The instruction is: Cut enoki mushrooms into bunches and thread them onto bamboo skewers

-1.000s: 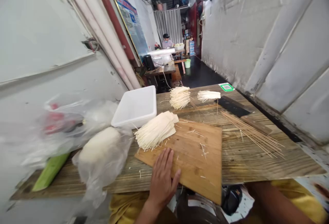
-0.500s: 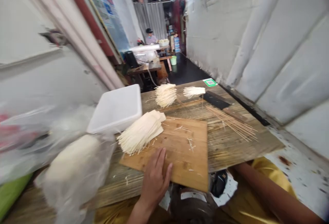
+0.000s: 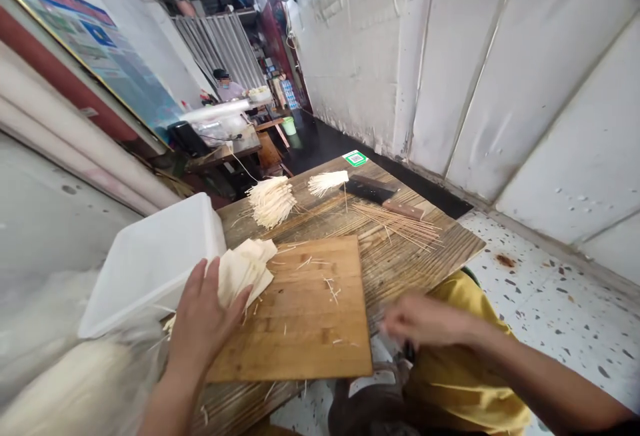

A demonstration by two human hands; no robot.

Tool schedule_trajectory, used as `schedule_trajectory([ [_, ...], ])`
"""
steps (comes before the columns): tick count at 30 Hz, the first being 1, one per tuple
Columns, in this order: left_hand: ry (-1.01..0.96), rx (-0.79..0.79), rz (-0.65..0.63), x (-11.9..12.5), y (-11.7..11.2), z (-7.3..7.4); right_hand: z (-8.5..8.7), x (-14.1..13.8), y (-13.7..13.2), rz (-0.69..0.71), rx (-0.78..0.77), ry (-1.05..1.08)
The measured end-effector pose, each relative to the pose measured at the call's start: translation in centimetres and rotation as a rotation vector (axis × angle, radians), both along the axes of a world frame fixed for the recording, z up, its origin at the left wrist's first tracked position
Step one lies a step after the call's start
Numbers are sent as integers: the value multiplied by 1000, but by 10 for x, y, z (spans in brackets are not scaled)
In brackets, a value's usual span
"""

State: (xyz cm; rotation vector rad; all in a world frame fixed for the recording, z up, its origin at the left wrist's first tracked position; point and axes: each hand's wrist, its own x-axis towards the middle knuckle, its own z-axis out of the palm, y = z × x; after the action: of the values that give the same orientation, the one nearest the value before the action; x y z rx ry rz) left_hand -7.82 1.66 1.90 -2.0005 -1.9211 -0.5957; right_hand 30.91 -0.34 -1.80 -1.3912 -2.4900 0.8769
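Note:
My left hand (image 3: 203, 313) lies over a pile of enoki mushrooms (image 3: 245, 266) at the left side of a wooden cutting board (image 3: 305, 316). Its fingers and thumb are spread, and they hide part of the pile. Off the board's right edge, above my lap, is my right hand (image 3: 423, 319). Motion smears its curled fingers, so whether they hold anything is unclear. Thin mushroom scraps are scattered on the board. Two more enoki bundles, a larger one (image 3: 273, 201) and a smaller one (image 3: 329, 183), rest farther back on the table.
A cleaver (image 3: 375, 193) and several thin wooden skewers (image 3: 400, 224) lie at the table's right. Left of the board stands a white plastic tub (image 3: 155, 256), with a clear bag (image 3: 75, 383) of pale contents nearer me. A person (image 3: 229, 86) sits in the background.
My left hand has moved left from the board's front onto the enoki pile. My right hand has come up from beneath the table edge. The whole view has swung to the right.

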Motion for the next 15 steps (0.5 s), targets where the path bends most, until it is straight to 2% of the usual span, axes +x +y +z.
schedule_trajectory([
  [3,25,-188,37,-11,25,-4,16,31,48,-320,232,-187],
  [5,5,-233,37,-14,33,-6,18,42,73,-434,337,-267],
  [7,-68,-219,26,-15,36,-7,12,47,89,-445,396,-288],
  [12,-40,-256,60,-16,34,-8,-19,59,107,-391,480,-193],
  [15,-54,-281,48,-14,34,-3,-33,65,115,-458,536,-87],
])
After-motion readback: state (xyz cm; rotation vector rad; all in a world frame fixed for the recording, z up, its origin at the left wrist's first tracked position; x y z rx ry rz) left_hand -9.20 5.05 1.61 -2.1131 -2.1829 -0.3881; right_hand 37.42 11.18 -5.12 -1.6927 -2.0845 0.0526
